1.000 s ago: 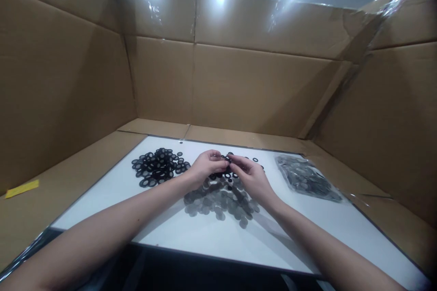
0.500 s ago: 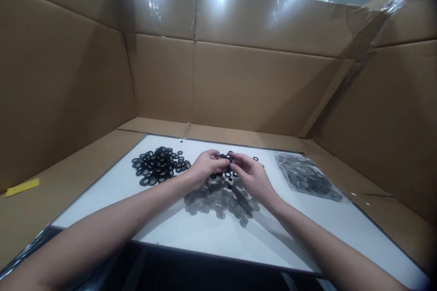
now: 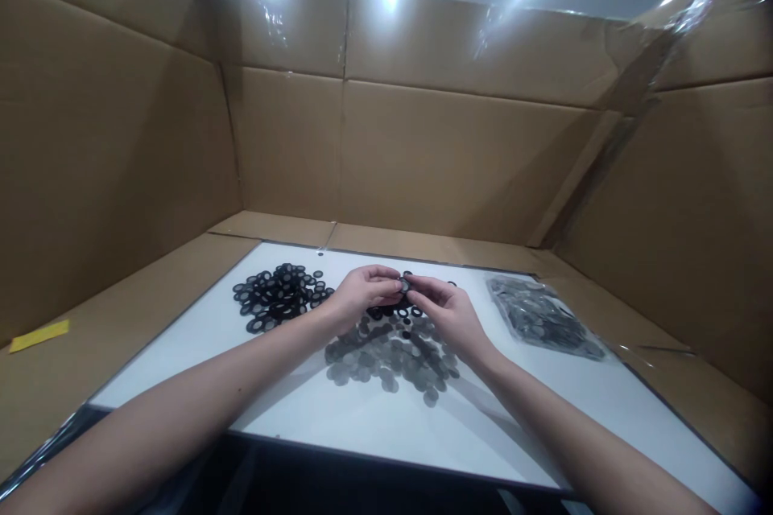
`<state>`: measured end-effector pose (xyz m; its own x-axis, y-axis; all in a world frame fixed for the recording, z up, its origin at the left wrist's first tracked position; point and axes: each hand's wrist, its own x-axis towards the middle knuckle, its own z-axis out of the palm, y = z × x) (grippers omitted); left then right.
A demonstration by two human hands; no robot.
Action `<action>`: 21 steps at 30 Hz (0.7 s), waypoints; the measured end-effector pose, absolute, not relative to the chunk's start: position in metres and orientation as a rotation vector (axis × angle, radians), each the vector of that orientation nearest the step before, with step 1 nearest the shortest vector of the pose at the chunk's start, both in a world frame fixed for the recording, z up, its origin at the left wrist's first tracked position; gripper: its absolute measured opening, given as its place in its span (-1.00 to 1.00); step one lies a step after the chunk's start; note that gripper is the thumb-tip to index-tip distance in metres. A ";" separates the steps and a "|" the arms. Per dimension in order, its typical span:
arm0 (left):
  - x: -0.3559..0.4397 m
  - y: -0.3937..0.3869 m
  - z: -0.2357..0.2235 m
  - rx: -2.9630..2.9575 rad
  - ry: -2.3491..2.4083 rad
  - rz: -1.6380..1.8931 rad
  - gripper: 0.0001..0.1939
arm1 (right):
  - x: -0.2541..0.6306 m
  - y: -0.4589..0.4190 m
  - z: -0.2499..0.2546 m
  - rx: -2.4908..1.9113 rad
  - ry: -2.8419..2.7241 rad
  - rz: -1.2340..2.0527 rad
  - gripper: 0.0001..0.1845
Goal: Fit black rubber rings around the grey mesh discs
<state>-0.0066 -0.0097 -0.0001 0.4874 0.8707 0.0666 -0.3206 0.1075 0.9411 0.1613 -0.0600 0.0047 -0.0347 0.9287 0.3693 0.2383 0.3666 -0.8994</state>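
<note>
Head view: left grip (image 3: 365,295) and right grip (image 3: 450,315) pinch a small black rubber washer (image 3: 403,285) between them; it looks light and soft, best held by its rim

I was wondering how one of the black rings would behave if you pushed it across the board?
The black rings look flat and thin, so one would probably slide rather than roll on the white board. It is likely light and easy to nudge. Where they overlap in the pile, neighbouring rings may shift with it. Whether they are stiff or flexible cannot be told from here.
</note>
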 end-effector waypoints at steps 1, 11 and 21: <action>-0.007 -0.010 0.000 1.156 0.590 0.960 -0.67 | 0.161 -0.060 0.004 -1.096 -1.534 0.774 -0.69; -0.008 -0.013 -0.004 1.183 0.588 0.978 -0.62 | 0.164 -0.056 -0.003 -1.053 -1.623 0.519 -0.74; -0.004 -0.016 -0.003 1.247 0.579 1.076 -0.64 | 0.163 -0.054 0.001 -1.045 -1.397 0.920 -0.66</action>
<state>-0.0039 -0.0157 -0.0032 0.4244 0.8852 0.1902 -0.3286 -0.0452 0.9434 0.1634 -0.0540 0.0010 -0.0003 0.9512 0.3086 0.0924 0.3073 -0.9471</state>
